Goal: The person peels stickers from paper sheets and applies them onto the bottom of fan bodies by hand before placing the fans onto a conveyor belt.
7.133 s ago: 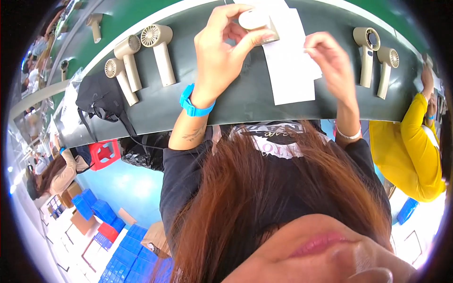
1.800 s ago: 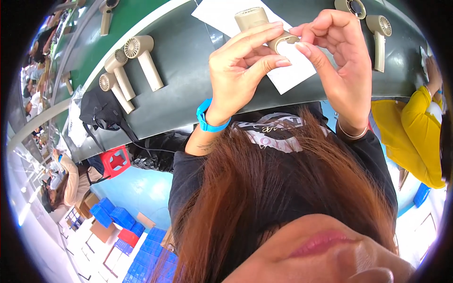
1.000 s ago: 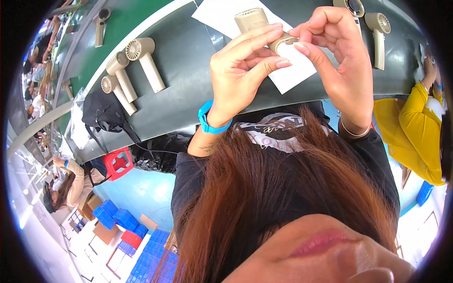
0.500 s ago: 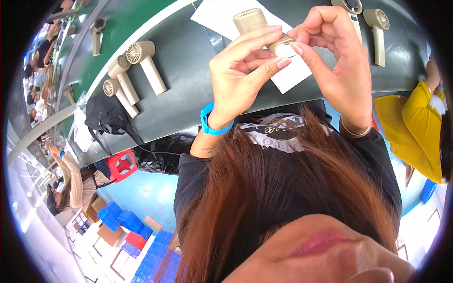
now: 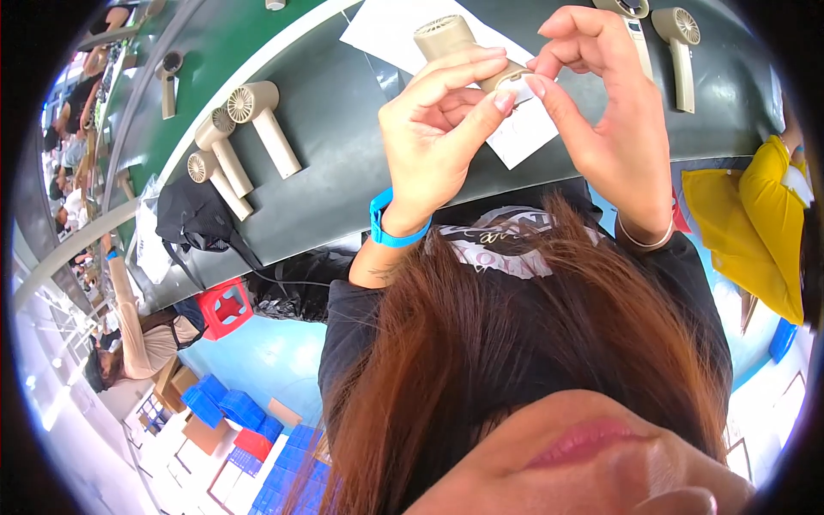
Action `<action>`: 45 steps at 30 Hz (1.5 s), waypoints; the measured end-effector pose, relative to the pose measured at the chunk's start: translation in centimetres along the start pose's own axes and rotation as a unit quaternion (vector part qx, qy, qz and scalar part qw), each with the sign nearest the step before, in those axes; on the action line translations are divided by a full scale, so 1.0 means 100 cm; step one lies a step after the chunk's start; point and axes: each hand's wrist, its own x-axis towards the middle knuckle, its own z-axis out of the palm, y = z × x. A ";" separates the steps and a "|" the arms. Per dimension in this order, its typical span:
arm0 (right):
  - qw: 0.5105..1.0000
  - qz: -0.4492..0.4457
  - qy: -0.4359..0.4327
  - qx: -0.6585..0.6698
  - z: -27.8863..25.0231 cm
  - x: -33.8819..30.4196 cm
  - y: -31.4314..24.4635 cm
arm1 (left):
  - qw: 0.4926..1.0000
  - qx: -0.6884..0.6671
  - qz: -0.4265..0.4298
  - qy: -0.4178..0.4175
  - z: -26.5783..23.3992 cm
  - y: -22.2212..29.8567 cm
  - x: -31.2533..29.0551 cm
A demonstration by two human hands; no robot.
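A beige handheld fan (image 5: 445,38) lies tilted in my left hand (image 5: 429,150), its round grille away from me and its handle end toward my right hand. The left fingers and thumb wrap round the handle. My right hand (image 5: 618,120) is held beside the handle end, thumb and index fingertip close together in a pinch. Whatever lies between those fingertips is too small to make out. Under both hands a white sheet of paper (image 5: 513,144) rests on the dark work surface (image 5: 339,137).
Several beige fans, one a larger fan (image 5: 266,120), lie at the left near a black bag (image 5: 196,210). Another fan (image 5: 681,51) lies at the right. A person in a yellow sleeve (image 5: 764,223) sits at the right. A red stool (image 5: 225,307) stands at the lower left.
My left hand and the fan have shifted slightly left, leaving a little more gap to the right fingertips. At the far left, a person's arm has stretched further up toward the bench.
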 end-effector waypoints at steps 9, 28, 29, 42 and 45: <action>0.953 -0.168 0.090 -0.235 -0.002 0.021 0.051 | 0.997 0.003 0.054 0.060 -0.021 0.005 0.003; 0.990 -0.114 0.009 -0.081 0.053 0.046 0.145 | 0.794 0.543 0.272 0.009 -0.155 -0.068 0.251; 0.993 -0.100 -0.008 -0.061 0.052 0.042 0.143 | 0.797 0.542 0.265 0.010 -0.153 -0.071 0.240; 0.965 -0.130 -0.032 -0.226 0.072 0.027 0.142 | 0.819 0.502 0.265 -0.087 -0.073 -0.053 0.062; 0.961 -0.141 -0.057 -0.230 0.070 0.029 0.138 | 0.798 0.538 0.253 -0.096 -0.084 -0.068 0.058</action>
